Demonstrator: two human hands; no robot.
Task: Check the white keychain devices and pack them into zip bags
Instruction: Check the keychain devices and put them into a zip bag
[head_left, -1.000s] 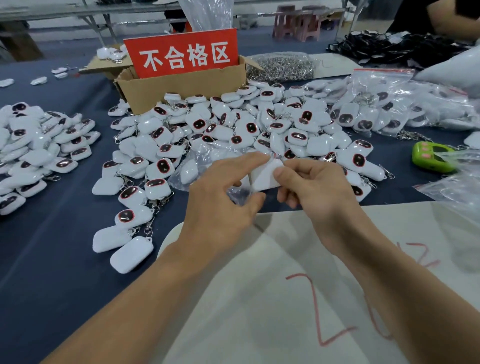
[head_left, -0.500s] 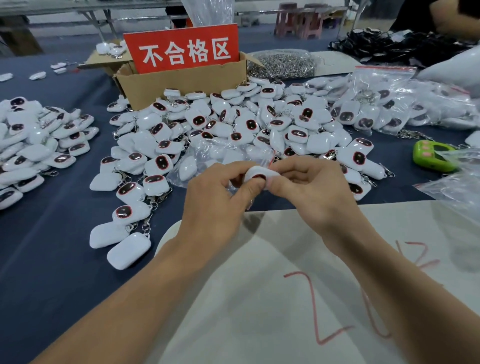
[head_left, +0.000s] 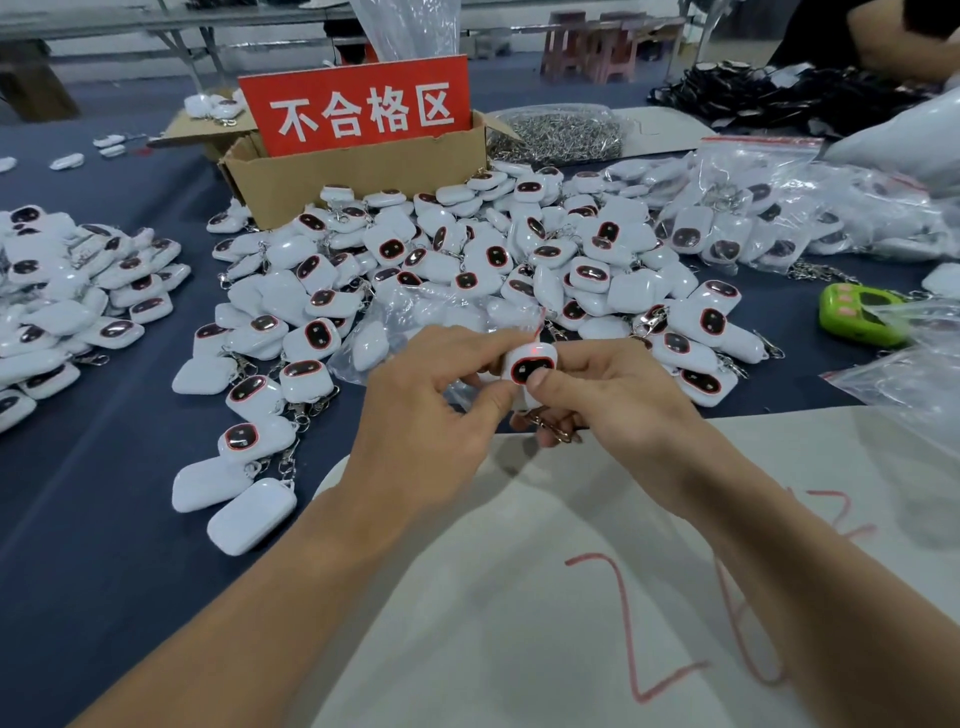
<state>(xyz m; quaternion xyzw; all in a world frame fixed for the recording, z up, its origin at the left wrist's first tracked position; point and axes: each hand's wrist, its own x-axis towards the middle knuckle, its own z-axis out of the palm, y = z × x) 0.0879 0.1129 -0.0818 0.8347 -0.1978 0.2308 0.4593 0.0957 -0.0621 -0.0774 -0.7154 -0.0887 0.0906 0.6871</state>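
Both hands pinch one white rounded keychain device (head_left: 530, 366) above the tabletop: left hand (head_left: 421, 415) fingers at its edge, right hand (head_left: 618, 400) thumb on its dark face; red light lit.

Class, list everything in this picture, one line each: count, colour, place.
held keychain device: one, white, red light on, centre
loose keychain devices: many, white, piles centre and left
cardboard box: one, brown, behind centre pile
sign: one, red, standing in box
filled zip bags: several, clear, right
green device: one, green, right
sheet: one, white, red marks, nearest
table: one, dark blue, underneath
left hand: one, pinching the held device
right hand: one, thumb on its face
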